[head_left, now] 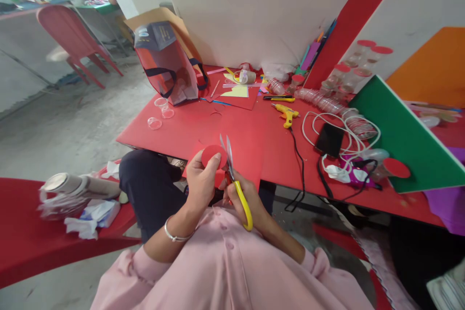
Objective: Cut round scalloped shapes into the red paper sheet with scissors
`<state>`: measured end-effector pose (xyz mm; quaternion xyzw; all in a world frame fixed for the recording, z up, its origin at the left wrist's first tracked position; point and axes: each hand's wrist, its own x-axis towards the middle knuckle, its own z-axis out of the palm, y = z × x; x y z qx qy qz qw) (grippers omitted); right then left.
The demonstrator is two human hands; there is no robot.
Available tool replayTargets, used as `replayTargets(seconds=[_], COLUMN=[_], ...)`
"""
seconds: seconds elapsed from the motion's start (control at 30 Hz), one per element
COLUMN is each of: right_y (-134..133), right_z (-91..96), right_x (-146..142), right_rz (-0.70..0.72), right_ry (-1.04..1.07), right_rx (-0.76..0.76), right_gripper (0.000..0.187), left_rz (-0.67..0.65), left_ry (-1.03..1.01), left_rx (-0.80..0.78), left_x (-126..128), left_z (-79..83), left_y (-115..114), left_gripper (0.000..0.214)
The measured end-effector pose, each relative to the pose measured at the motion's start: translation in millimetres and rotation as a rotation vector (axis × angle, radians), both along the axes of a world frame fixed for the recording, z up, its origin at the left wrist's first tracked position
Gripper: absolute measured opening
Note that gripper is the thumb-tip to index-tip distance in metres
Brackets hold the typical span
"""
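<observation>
No lettering, brand or number is legible. Pale markings on the dark blue panel (154, 38) at the bag's (183, 75) top are too blurred to read.

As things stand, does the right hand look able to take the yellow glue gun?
Probably not, because the right hand holds the scissors. If it put them down, the way seems free: the glue gun lies uncovered on the table.

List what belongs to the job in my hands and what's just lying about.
Apparently part of the job:
red disc, in your left hand
yellow-handled scissors, in your right hand

Apparently lying about:
tissue pack
carrier bag
pink chair
</observation>
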<state>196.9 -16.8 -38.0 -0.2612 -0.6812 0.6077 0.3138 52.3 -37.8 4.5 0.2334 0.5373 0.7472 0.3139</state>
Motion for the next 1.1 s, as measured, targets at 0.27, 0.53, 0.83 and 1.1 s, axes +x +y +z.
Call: replayTargets(seconds=[0.27,0.53,0.83,1.1], right_y=[-2.5,-3.1,-5.8,-6.7], right_z=[-4.6,-4.4,-1.3,-6.4], right_x=[-5.1,-9.5,-8.8,-6.8], right_rz=[-0.030,-0.048,-0.064,-0.059], right_ry=[-0.003,0.033,0.053,0.019], right_rx=[-0.038,0.007,0.010,-0.010], right_gripper=[0.081,0.067,0.059,0.075], left_rz=[0.029,0.048,0.051,0.044], left_ry=[0.008,-0.067,-0.041,-0.046], left_rx=[-0.009,0.012,-0.001,-0.015], left_x=[0.7,10.8,6.3,4.3], left_z=[-1.3,12.7,-0.5,3.6], left_y=[0.0,0.7,0.8,0.2], left_gripper=[0.020,0.026,0.026,0.026])
